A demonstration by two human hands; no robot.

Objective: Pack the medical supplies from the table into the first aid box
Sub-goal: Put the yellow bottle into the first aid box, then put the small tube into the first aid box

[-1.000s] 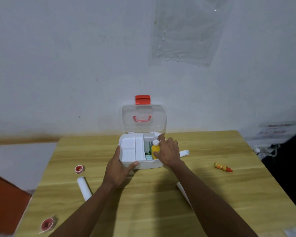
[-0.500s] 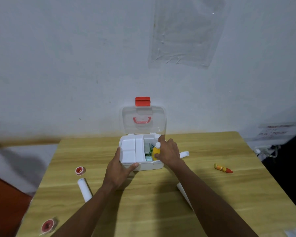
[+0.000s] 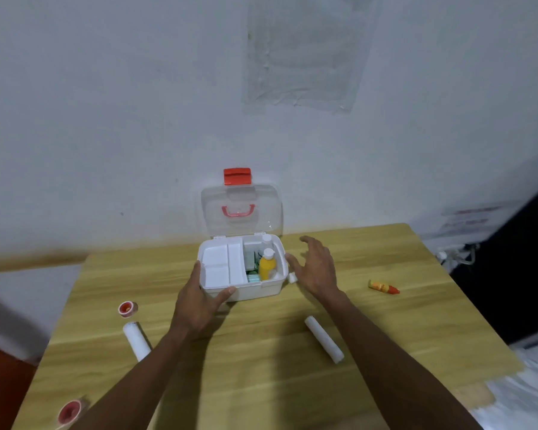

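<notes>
A white first aid box (image 3: 263,289) stands open on the wooden table (image 3: 261,367), its clear lid (image 3: 241,209) upright with a red latch. A yellow bottle (image 3: 267,264) with a white cap stands in the box's right compartment, beside a second white bottle and small packets. My left hand (image 3: 199,301) grips the box's front left corner. My right hand (image 3: 316,266) hovers just right of the box, fingers spread and holding nothing. Under it a white roll (image 3: 292,277) lies partly hidden.
Two white gauze rolls (image 3: 323,339) (image 3: 136,340) lie on the table, right and left of my arms. Two red-cored tape rolls (image 3: 127,308) (image 3: 70,412) sit at the left. An orange tube (image 3: 383,287) lies at the right. The wall is close behind the box.
My right hand has let go of the yellow bottle, now standing in the box, and has moved out to the right with its fingers apart. My left hand stays on the box.
</notes>
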